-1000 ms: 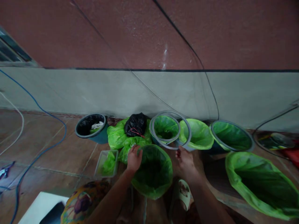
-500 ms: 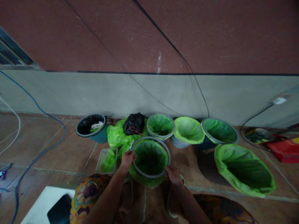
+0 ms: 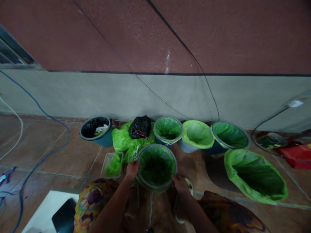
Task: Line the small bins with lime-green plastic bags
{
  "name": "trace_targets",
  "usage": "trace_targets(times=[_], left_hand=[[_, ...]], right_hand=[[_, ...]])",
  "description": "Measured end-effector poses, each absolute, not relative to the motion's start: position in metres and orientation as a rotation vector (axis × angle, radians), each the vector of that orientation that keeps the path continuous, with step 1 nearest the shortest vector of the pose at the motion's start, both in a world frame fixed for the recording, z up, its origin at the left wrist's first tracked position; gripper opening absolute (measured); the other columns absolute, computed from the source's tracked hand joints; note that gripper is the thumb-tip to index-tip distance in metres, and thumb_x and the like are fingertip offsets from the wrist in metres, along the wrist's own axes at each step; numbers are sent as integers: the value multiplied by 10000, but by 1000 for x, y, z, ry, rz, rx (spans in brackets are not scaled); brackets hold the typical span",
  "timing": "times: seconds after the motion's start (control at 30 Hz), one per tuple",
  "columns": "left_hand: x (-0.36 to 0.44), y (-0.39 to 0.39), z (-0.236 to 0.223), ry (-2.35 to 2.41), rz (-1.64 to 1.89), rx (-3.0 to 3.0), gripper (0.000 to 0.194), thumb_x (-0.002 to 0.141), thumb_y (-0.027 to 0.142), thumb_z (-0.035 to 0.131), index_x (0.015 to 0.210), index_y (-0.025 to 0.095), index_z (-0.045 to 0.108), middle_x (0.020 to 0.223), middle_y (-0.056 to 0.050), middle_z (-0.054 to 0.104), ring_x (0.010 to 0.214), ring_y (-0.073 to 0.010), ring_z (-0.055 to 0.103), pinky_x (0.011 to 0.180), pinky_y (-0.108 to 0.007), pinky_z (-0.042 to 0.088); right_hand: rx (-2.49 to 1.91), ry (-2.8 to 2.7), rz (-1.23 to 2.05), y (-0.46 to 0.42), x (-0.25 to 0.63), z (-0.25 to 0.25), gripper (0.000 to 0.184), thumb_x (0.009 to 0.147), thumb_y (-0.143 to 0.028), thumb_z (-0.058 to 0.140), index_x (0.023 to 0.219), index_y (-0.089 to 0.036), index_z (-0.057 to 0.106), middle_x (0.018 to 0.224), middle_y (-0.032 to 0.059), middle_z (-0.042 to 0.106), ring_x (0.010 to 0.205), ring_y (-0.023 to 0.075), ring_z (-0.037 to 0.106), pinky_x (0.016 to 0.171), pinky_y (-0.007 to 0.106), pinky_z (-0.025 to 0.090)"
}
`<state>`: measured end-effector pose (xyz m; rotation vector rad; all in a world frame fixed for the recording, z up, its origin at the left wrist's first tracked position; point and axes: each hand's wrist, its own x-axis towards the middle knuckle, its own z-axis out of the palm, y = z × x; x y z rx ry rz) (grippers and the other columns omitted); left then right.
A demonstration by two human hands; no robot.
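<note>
Between my knees stands a trash bin (image 3: pixel 157 187) with a grey ring rim. A green bag liner (image 3: pixel 155 165) fills its inside, and some green shows below the rim at the front. My left hand (image 3: pixel 132 169) is closed on the left side of the rim. On the right side, my right hand (image 3: pixel 180 183) grips the rim lower down, nearer to me. The bin's lower body is mostly hidden. Just left of it sits a clear plastic tub (image 3: pixel 104 165) holding loose green bags (image 3: pixel 114 165).
Along the wall stand a black-lined bin (image 3: pixel 104 140), full green bags (image 3: pixel 121 137), a tied black bag (image 3: pixel 140 127) and several green-lined bins. One large lined bin (image 3: pixel 257 174) is at right. A blue hose (image 3: pixel 43 158) and white surface (image 3: pixel 46 210) lie left.
The rim has tilted and settled slightly lower toward me, and less green liner shows beneath its front edge. Both hands keep hold of it. The view has shifted slightly.
</note>
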<state>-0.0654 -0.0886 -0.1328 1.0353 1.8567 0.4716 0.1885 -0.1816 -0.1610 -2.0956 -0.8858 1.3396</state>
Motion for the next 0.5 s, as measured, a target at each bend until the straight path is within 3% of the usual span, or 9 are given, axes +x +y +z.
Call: trace_targets(times=[0.1,0.2,0.37,0.5], left_hand=[[-65,-89,-131,1868,418,1060,290,941,274,394,889,133,642,777,-80,709,645,-158,674,579,-246,497],[-66,-88,-128,1940,307,1161,293,939,271,409,899,136,666,806,-97,730,714,-179,699,632,-252,499],[-64,-85,-120,2132,24,1423,324,940,313,439,997,133,703,1019,-155,748,993,-241,701,810,-288,493],[-61,-87,-118,2165,-135,1525,360,942,328,437,1057,119,707,1073,-170,737,1038,-258,691,842,-317,492]], right_hand=[[-2293,-1266,1200,-177,193,-154,346,924,-336,421,728,-152,640,802,130,723,786,213,699,679,273,483],[-2456,-1599,1069,-171,193,-145,398,954,-339,400,891,-92,706,996,204,731,979,273,698,829,322,485],[-2595,-1785,1032,-166,183,-134,483,984,-334,334,986,-40,716,1046,241,720,1011,308,696,861,371,498],[-2598,-1873,977,-165,178,-129,446,976,-264,327,974,-67,727,1030,232,729,999,293,704,834,354,509]])
